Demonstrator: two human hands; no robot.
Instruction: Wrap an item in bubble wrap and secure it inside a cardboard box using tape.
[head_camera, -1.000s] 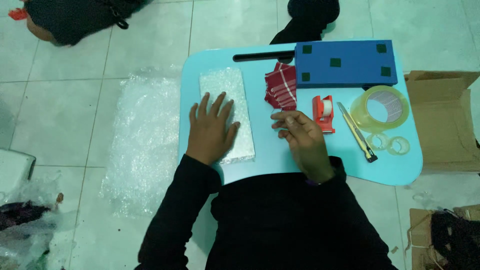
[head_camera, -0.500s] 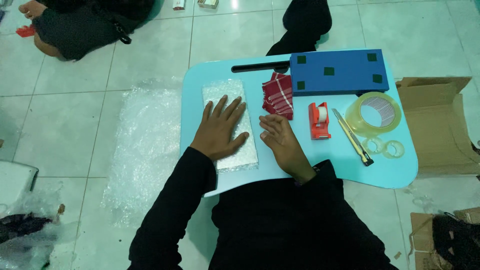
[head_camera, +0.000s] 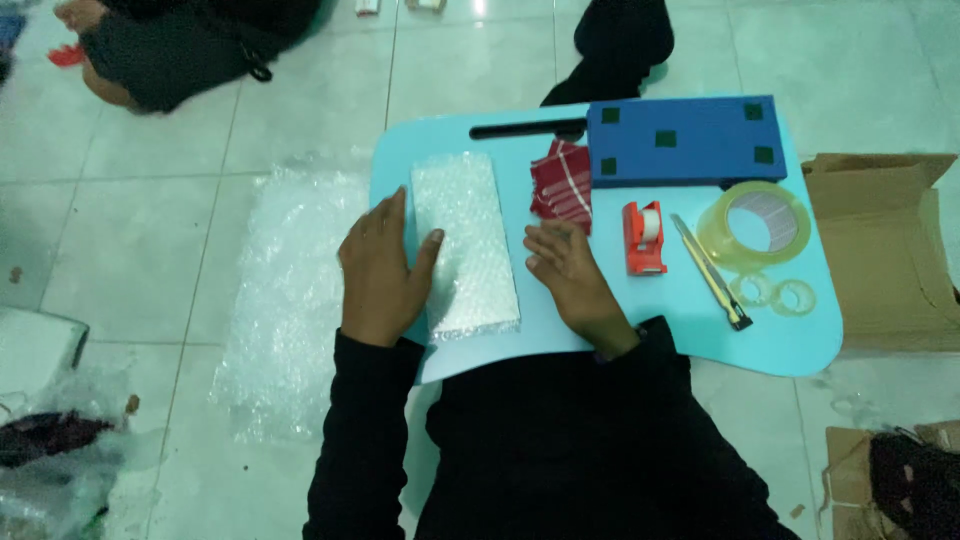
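Note:
A flat rectangular parcel wrapped in bubble wrap lies on a light blue lap table. My left hand rests flat along the parcel's left edge, thumb touching its side. My right hand lies open on the table just right of the parcel, fingers spread, holding nothing. Behind my right hand sits a folded red striped cloth.
On the table stand a blue box, a red tape dispenser, a utility knife, a large clear tape roll and small tape rings. A bubble wrap sheet lies left on the tiled floor; a cardboard box sits right.
My left hand slid off the top of the parcel to its left edge. My right hand moved away from the parcel's right side and opened flat on the table.

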